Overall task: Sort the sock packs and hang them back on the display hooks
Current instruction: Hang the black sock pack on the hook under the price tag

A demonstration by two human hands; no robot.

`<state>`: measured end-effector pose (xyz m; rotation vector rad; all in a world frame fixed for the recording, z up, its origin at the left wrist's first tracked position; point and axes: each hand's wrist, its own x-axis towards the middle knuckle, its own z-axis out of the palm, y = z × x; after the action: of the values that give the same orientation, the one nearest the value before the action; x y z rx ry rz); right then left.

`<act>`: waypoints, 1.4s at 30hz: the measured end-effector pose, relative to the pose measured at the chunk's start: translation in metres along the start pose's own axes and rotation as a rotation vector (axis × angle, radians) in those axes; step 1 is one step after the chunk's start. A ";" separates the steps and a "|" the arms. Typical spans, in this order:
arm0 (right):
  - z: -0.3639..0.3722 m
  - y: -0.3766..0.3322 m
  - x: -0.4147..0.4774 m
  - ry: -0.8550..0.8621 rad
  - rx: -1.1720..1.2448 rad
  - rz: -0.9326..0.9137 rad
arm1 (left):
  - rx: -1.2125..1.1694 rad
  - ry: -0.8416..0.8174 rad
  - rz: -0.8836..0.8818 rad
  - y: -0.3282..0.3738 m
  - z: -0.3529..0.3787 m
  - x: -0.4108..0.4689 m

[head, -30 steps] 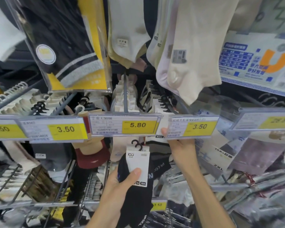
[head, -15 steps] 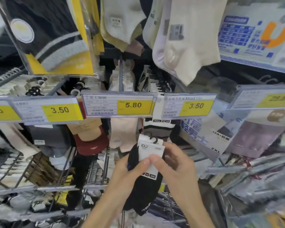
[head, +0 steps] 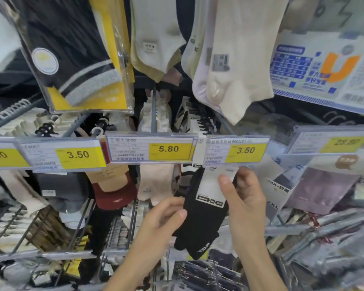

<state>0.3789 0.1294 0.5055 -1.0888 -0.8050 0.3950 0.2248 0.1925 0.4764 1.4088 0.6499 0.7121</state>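
A black sock pack (head: 200, 223) with a white card header hangs just under the 3.50 price tag (head: 236, 150) of the middle hook row. My right hand (head: 243, 198) pinches the white header, thumb on its front, and the header's top and hook are hidden behind that tag. My left hand (head: 166, 215) sits to the left of the sock body, fingers loosely curled, its thumb against the sock's left edge. More black-and-white sock packs (head: 194, 122) hang on the hook behind the tag.
Price tags 3.50 (head: 78, 154), 5.80 (head: 168, 149) and 28.80 (head: 345, 142) line the hook row. A red-and-tan sock (head: 114, 185) and a cream sock (head: 156, 183) hang left of the hands. Large bagged packs (head: 76, 51) and beige socks (head: 237, 59) hang above. Plastic-wrapped packs (head: 324, 238) crowd the lower right.
The black sock pack has moved up and right, its header now under the 3.50 tag. My right hand took over the header; my left hand slid down to the sock's edge.
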 end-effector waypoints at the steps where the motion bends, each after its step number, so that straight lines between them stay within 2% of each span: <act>1: 0.000 0.002 0.009 0.014 -0.015 -0.017 | 0.032 0.016 -0.006 -0.003 -0.002 0.001; 5: 0.002 0.011 0.040 0.036 -0.094 -0.048 | 0.152 0.085 -0.088 -0.021 -0.013 0.003; 8: 0.010 0.013 0.053 -0.016 -0.135 -0.164 | 0.325 0.097 -0.118 -0.036 -0.021 0.005; 12: 0.011 0.025 0.057 -0.107 -0.122 -0.062 | 0.633 0.047 -0.153 -0.056 -0.028 0.007; 16: 0.015 0.025 0.060 -0.129 -0.084 -0.142 | 0.812 -0.007 -0.226 -0.077 -0.028 0.003; 19: 0.014 0.020 0.054 -0.079 -0.194 -0.202 | 0.920 -0.026 -0.157 -0.085 -0.025 -0.004; 25: 0.004 0.026 0.000 0.003 -0.277 -0.013 | 0.901 -0.034 -0.044 -0.087 -0.024 -0.013; 29: -0.010 0.034 -0.073 0.138 -0.326 0.058 | 0.874 -0.037 0.248 -0.086 -0.017 -0.031; 31: -0.016 0.041 -0.117 0.199 -0.370 0.116 | 0.806 -0.124 0.368 -0.089 -0.007 -0.046; 34: -0.025 0.060 -0.193 0.297 -0.391 0.287 | 0.694 -0.329 0.356 -0.109 0.018 -0.070; 36: -0.034 0.077 -0.248 0.387 -0.446 0.403 | 0.671 -0.501 0.274 -0.139 0.036 -0.090; 42: -0.084 0.119 -0.417 0.616 -0.564 0.791 | 0.874 -1.079 -0.108 -0.257 0.070 -0.185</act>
<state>0.1768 -0.1415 0.2204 -1.9316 0.1191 0.4572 0.1747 -0.0021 0.2221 2.2230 0.1279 -0.5441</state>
